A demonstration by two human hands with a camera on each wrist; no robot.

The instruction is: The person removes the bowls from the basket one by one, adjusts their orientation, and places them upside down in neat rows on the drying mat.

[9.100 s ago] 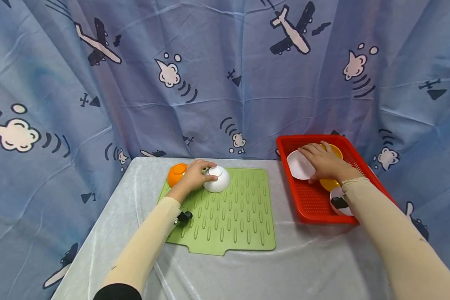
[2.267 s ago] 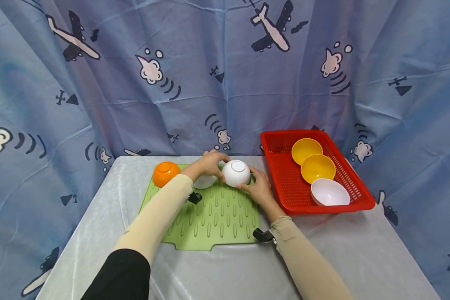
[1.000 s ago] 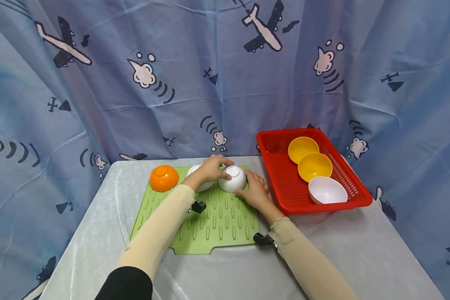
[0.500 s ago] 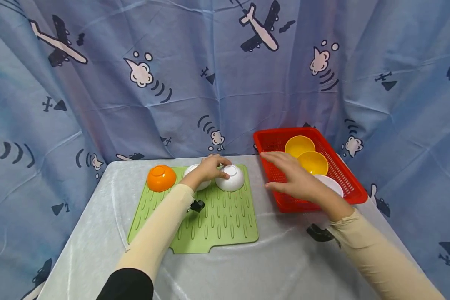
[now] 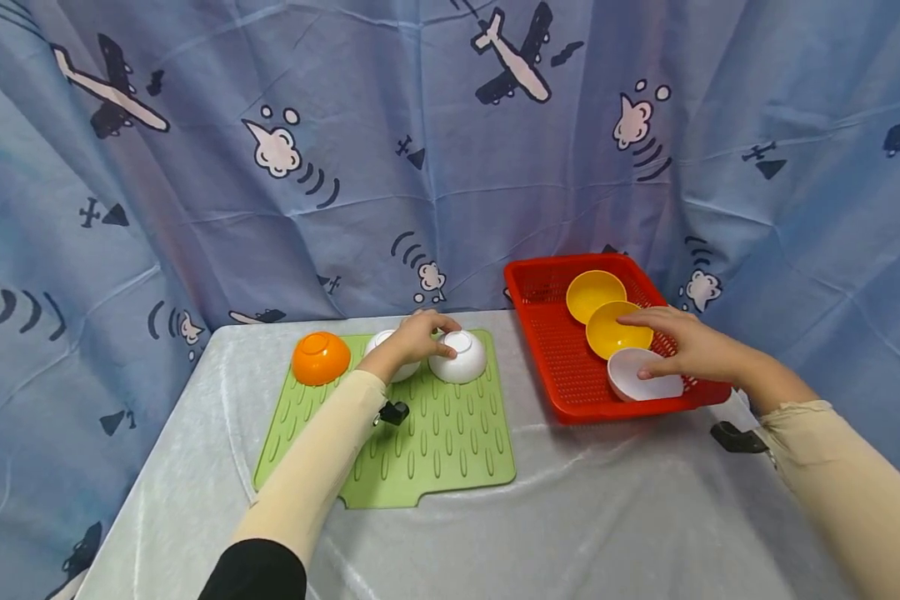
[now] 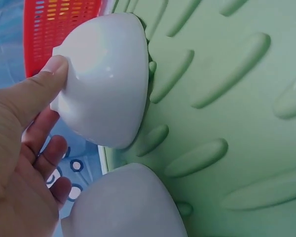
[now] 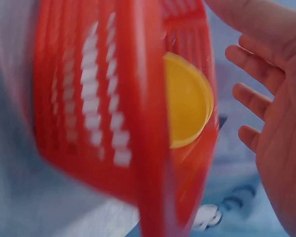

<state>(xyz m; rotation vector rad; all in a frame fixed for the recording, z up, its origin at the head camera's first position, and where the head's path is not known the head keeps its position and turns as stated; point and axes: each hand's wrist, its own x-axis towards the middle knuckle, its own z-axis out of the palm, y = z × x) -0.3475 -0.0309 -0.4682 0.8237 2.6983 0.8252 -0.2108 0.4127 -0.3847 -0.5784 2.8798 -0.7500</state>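
Note:
My left hand point(image 5: 417, 337) pinches the foot ring of an upside-down white bowl point(image 5: 465, 364), thumb on the near side; the left wrist view shows the thumb on the bowl point(image 6: 103, 84) and the other fingers loosely bent. Partly behind this hand is a second upturned white bowl point(image 5: 408, 372), and to its left an upturned orange bowl point(image 5: 321, 358). All three are on a green ribbed mat point(image 5: 450, 442). Over the red basket point(image 5: 558, 392), my right hand point(image 5: 690, 343) hovers with spread fingers above an upright white bowl point(image 5: 633, 379), holding nothing.
Two upright yellow bowls, one farther back point(image 5: 594, 292) and one nearer point(image 5: 615, 333), lie in the basket beside the white one. A patterned blue curtain point(image 5: 345, 250) hangs behind the grey-covered table point(image 5: 532, 533).
A second white bowl has come onto the mat from the basket. My right hand has let go of it and moved right, over the basket. The left hand has stayed on the bowl.

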